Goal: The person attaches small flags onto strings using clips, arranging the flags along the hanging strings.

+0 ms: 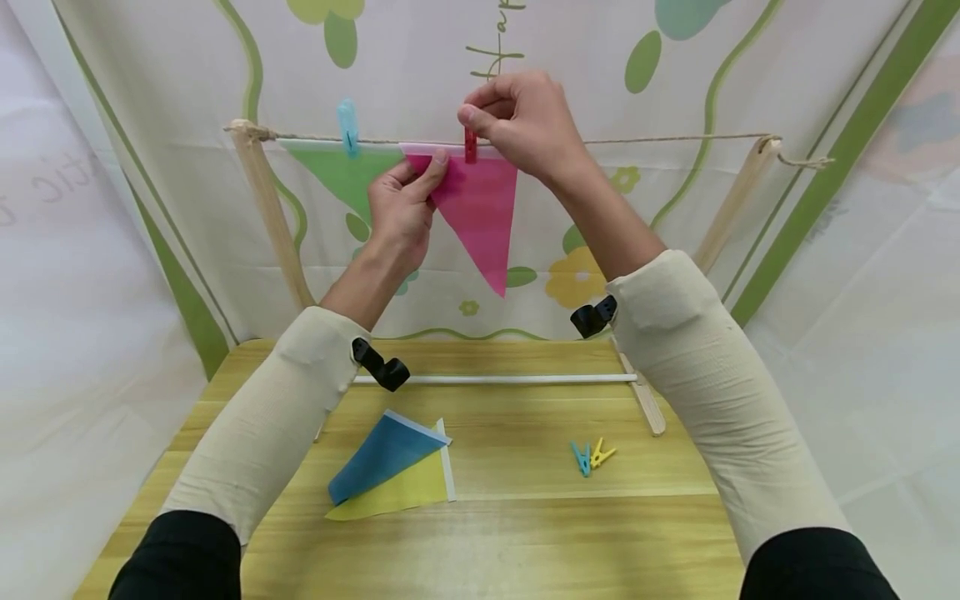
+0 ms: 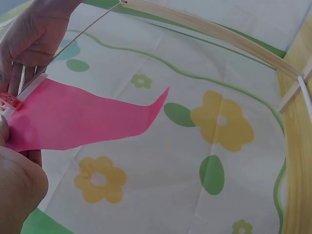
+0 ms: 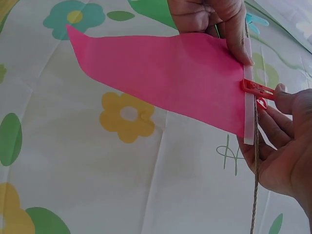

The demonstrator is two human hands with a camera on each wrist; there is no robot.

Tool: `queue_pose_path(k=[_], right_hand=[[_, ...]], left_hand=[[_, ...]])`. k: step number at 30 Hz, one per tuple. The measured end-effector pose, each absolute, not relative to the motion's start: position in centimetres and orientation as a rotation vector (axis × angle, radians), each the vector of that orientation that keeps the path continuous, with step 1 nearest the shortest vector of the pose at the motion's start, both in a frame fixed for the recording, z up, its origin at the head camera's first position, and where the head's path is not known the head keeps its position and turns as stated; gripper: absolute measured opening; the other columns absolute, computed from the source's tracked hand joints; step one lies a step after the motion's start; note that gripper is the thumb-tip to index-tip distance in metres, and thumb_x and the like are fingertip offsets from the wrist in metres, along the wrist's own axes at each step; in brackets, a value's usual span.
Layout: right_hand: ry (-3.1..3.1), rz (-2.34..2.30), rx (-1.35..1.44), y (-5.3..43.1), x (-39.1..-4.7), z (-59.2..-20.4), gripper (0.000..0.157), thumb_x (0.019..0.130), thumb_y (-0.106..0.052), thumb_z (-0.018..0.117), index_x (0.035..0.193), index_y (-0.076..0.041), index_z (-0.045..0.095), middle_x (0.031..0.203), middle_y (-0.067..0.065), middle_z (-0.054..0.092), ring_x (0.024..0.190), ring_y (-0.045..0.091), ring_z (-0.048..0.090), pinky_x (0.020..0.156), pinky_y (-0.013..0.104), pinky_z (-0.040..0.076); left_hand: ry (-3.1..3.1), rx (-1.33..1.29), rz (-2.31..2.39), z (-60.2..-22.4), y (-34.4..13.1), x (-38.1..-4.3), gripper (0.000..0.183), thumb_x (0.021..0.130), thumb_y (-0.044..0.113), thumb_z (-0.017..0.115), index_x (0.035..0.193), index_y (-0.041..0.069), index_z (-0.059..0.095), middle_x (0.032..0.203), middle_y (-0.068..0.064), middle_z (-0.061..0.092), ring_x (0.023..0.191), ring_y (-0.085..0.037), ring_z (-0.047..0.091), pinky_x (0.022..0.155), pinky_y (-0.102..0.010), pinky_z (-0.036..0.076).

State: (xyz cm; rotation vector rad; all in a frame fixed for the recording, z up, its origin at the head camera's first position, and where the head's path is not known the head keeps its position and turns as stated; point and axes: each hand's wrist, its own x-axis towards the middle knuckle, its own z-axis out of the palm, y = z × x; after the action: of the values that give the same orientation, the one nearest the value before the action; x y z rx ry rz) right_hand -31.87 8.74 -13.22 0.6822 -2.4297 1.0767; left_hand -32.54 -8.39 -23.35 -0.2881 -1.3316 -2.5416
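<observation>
A pink triangular pennant (image 1: 483,212) hangs point down at the twine (image 1: 637,140), its white-edged top along the line. My left hand (image 1: 405,204) pinches the pennant's upper left corner between thumb and fingers. My right hand (image 1: 532,125) pinches a red clothespin (image 3: 257,89), whose jaws sit over the pennant's white edge, as the right wrist view shows. To the left, a green pennant (image 1: 330,171) hangs from the twine under a light blue clothespin (image 1: 348,127); my left hand covers part of it.
Two wooden posts (image 1: 270,212) hold the twine's ends, and a white rod (image 1: 510,379) runs low between them. On the wooden table (image 1: 525,542) lie a blue pennant (image 1: 390,454) overlapping a yellow pennant (image 1: 408,492), plus a blue clothespin (image 1: 581,458) and a yellow clothespin (image 1: 602,453).
</observation>
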Motion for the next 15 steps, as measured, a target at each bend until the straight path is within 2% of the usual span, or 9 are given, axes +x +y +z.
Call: queue_pose_path(k=[6, 15], right_hand=[[-2.416, 1.063, 0.69, 9.0, -31.7, -13.3, 0.031, 0.11, -0.03, 0.076, 0.129, -0.007, 0.084, 0.121, 0.01, 0.085, 0.105, 0.013, 0.077, 0.088, 0.022, 0.059], [-2.291, 1.155, 0.72, 10.2, -31.1, -14.1, 0.031, 0.107, -0.034, 0.08, 0.125, -0.008, 0.084, 0.118, 0.007, 0.085, 0.101, 0.009, 0.076, 0.089, 0.022, 0.058]], left_hand=[[-1.33, -0.305, -2.536, -23.4, -8.5, -32.4, 0.029, 0.102, 0.01, 0.081, 0.129, -0.001, 0.083, 0.109, -0.008, 0.08, 0.101, -0.02, 0.077, 0.114, -0.036, 0.064], [-1.385, -0.312, -2.461, -24.2, -9.2, -32.3, 0.027, 0.1, 0.012, 0.085, 0.124, 0.001, 0.084, 0.106, -0.007, 0.084, 0.096, -0.02, 0.081, 0.103, -0.032, 0.068]])
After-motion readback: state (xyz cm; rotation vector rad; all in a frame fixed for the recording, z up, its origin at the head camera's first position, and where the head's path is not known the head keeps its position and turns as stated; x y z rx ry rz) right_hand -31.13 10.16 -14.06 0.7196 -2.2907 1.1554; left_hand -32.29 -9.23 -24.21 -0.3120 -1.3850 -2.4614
